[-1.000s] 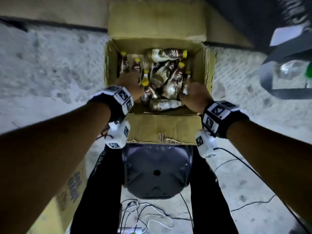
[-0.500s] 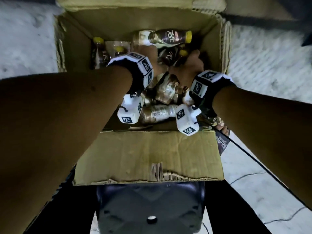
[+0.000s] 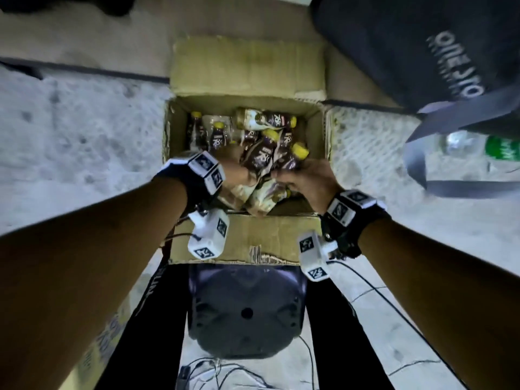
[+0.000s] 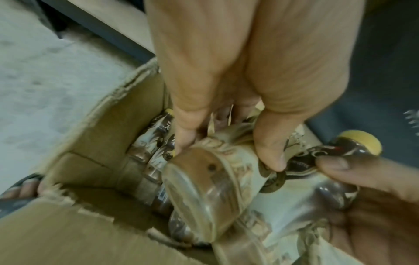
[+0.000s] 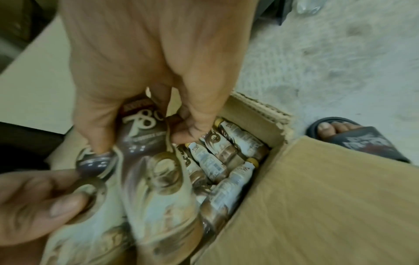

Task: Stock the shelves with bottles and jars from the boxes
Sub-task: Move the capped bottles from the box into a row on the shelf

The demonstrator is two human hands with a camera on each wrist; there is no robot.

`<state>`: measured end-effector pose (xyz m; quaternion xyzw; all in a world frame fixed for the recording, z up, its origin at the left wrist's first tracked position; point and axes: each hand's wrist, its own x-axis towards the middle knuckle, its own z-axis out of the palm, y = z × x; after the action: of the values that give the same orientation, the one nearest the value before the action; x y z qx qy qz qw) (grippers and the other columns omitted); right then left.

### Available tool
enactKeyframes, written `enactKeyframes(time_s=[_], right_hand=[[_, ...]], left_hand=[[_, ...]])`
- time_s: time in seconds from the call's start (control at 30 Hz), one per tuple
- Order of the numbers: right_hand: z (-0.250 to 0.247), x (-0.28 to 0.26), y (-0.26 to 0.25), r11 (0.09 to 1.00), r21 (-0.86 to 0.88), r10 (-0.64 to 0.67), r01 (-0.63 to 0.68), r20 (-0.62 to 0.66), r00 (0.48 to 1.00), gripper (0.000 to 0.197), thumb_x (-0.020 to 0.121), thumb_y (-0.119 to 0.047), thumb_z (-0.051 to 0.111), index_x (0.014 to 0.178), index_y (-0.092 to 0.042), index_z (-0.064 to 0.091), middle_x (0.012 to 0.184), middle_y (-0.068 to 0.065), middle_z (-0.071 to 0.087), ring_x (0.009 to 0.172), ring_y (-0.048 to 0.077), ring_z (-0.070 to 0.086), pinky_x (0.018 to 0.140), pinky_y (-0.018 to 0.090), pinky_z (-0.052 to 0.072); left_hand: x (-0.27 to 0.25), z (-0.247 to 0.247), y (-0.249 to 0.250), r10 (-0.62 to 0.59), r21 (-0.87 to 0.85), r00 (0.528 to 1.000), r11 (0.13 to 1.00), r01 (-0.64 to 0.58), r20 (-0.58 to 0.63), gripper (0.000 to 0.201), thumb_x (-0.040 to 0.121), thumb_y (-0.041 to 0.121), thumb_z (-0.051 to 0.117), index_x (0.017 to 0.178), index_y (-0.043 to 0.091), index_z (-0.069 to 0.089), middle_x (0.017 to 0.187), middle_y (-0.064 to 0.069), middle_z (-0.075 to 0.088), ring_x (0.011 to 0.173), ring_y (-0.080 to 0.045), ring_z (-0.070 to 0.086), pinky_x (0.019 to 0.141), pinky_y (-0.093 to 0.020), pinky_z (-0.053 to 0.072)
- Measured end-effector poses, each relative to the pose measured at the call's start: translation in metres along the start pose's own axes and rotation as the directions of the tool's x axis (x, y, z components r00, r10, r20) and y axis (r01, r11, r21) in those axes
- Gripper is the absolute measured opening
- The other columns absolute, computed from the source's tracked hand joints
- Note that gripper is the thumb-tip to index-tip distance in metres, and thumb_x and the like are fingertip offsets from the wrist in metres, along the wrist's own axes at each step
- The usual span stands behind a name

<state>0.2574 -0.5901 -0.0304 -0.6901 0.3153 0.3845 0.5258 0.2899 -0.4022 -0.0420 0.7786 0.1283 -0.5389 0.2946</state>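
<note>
An open cardboard box (image 3: 247, 240) on the floor holds several brown-and-cream bottles (image 3: 266, 121) with yellow caps. My left hand (image 3: 239, 178) grips one such bottle (image 4: 204, 181) by its body, with the clear base turned toward the left wrist camera. My right hand (image 3: 304, 178) grips another bottle (image 5: 158, 179) with a "78°C" label. Both hands are side by side above the near half of the box, the held bottles (image 3: 261, 161) touching each other. More bottles (image 5: 217, 161) lie loose in the box below.
A dark fabric bag (image 3: 422, 52) with grey straps lies at the upper right, next to a clear bottle with a green label (image 3: 478, 147). A dark stool (image 3: 247, 311) is under me, cables (image 3: 225, 372) trail on the floor, and a sandalled foot (image 5: 353, 136) stands beside the box.
Both hands were reaching deep among the bottles; now they are drawn back toward the box's near edge, each gripping a bottle. The head view has pulled back and up.
</note>
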Motion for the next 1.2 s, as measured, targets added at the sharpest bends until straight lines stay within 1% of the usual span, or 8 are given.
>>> enactKeyframes(time_s=[0.1,0.2,0.3,0.4,0.73,0.87,1.0,1.2], right_hand=[[-0.001,-0.049,-0.008,0.988,0.15,0.03,-0.044,0.094,0.995,0.036,0.062,-0.031,0.091,0.073,-0.01,0.064,0.081,0.019,0.067,0.078,0.034,0.067,0.091,0.059,0.051],[-0.005,-0.108,-0.034,0.932,0.35,0.053,-0.098,0.134,0.99,0.046,0.063,-0.024,0.088,0.094,0.003,0.067,0.078,0.011,0.067,0.069,0.028,0.065,0.077,0.049,0.053],[-0.012,-0.164,-0.067,0.871,0.478,0.027,-0.115,0.188,0.982,0.042,0.086,-0.024,0.071,0.114,0.005,0.061,0.074,0.008,0.07,0.06,0.021,0.067,0.058,0.032,0.054],[-0.022,-0.22,-0.104,0.87,0.482,0.006,-0.103,0.199,0.98,0.051,0.088,-0.035,0.068,0.124,-0.001,0.06,0.112,0.018,0.07,0.096,0.033,0.07,0.079,0.045,0.057],[-0.072,-0.382,-0.218,0.923,0.248,-0.332,0.295,0.122,0.935,0.041,0.077,0.001,0.075,0.117,0.004,0.064,0.113,0.019,0.07,0.108,0.033,0.067,0.1,0.049,0.049],[-0.094,-0.444,-0.274,0.866,0.063,-0.499,0.496,0.047,0.865,0.037,0.071,0.005,0.079,0.106,0.0,0.067,0.101,0.014,0.074,0.095,0.027,0.071,0.09,0.041,0.055],[-0.117,-0.507,-0.331,0.735,-0.14,-0.669,0.664,0.01,0.743,0.04,0.063,-0.001,0.087,0.097,-0.011,0.069,0.089,0.002,0.076,0.085,0.016,0.073,0.079,0.03,0.059],[-0.143,-0.588,-0.413,0.446,-0.314,-0.893,0.838,-0.089,0.442,0.049,0.059,-0.018,0.091,0.101,-0.017,0.068,0.092,0.0,0.075,0.086,0.015,0.072,0.083,0.041,0.058]], left_hand=[[-0.052,-0.01,0.005,0.008,-0.119,0.998,0.993,-0.001,0.061,0.058,0.066,0.022,0.078,0.12,0.021,0.056,0.12,-0.005,0.063,0.107,-0.028,0.059,0.098,-0.044,0.047],[-0.115,-0.027,0.021,0.042,-0.256,0.991,0.967,-0.009,0.124,0.057,0.068,0.014,0.075,0.121,0.026,0.057,0.122,0.0,0.063,0.112,-0.024,0.057,0.101,-0.049,0.041],[-0.179,-0.045,0.04,0.098,-0.407,0.98,0.913,-0.02,0.172,0.068,0.067,0.011,0.074,0.129,0.031,0.053,0.132,0.001,0.058,0.122,-0.025,0.052,0.104,-0.053,0.036],[-0.243,-0.062,0.064,0.111,-0.555,0.984,0.831,-0.016,0.138,0.063,0.057,0.012,0.076,0.116,0.03,0.063,0.117,-0.001,0.068,0.111,-0.027,0.062,0.096,-0.052,0.046],[-0.432,-0.099,0.147,0.362,-0.622,0.92,0.689,-0.372,-0.149,0.037,0.079,0.007,0.074,0.115,0.011,0.065,0.109,-0.005,0.072,0.097,-0.013,0.069,0.07,-0.021,0.055],[-0.49,-0.137,0.184,0.511,-0.501,0.826,0.663,-0.555,-0.238,0.044,0.074,0.0,0.078,0.116,0.001,0.065,0.108,-0.013,0.072,0.102,-0.026,0.069,0.09,-0.037,0.055],[-0.552,-0.182,0.227,0.635,-0.286,0.687,0.626,-0.725,-0.352,0.047,0.066,-0.002,0.083,0.11,0.001,0.065,0.101,-0.012,0.074,0.095,-0.025,0.071,0.089,-0.041,0.055],[-0.641,-0.234,0.282,0.756,-0.059,0.406,0.441,-0.896,-0.513,0.038,0.067,-0.002,0.083,0.1,0.004,0.066,0.094,-0.01,0.073,0.082,-0.015,0.068,0.083,-0.034,0.056]])
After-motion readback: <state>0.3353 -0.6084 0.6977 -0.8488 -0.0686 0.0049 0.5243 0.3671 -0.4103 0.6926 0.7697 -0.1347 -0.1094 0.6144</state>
